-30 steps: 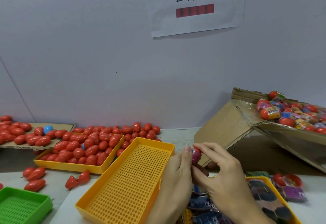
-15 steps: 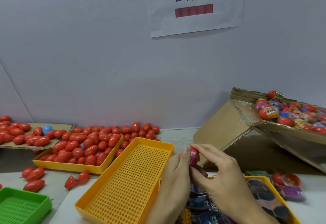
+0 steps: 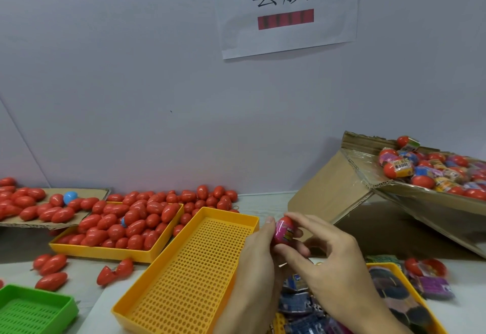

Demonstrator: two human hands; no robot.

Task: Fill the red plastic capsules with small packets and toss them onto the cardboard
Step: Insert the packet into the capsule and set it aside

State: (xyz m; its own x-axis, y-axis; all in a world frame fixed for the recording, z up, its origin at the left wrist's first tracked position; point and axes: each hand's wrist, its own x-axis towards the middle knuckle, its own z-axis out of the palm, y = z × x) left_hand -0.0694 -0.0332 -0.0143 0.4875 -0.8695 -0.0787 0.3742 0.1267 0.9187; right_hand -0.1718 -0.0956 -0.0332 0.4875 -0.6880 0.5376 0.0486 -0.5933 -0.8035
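**Both hands on one capsule above the trays**

The left hand (image 3: 256,262) and right hand (image 3: 334,268) met just past the near corner of the empty yellow tray (image 3: 189,268). Between them they pinched a red capsule (image 3: 284,229) with a pink wrapper round it. The left thumb and fingertips pressed its left side; the right forefinger curled over its top and the right thumb sat beneath. Whether the capsule's halves were fully snapped together could not be told, as the fingers covered the seam.

Under the wrists lay dark packets (image 3: 297,304) in another yellow tray (image 3: 378,266), only partly in view. To the right, a tilted cardboard box (image 3: 334,189) carried a heap of wrapped capsules (image 3: 431,173) on its upper face. To the left, a second yellow tray (image 3: 105,250) held plain red capsules (image 3: 126,225), with more spilled on the table behind and beside it and on a flat cardboard sheet (image 3: 92,191). A green tray (image 3: 39,310) sat at the lower left corner. A paper sign (image 3: 286,10) hung on the wall.
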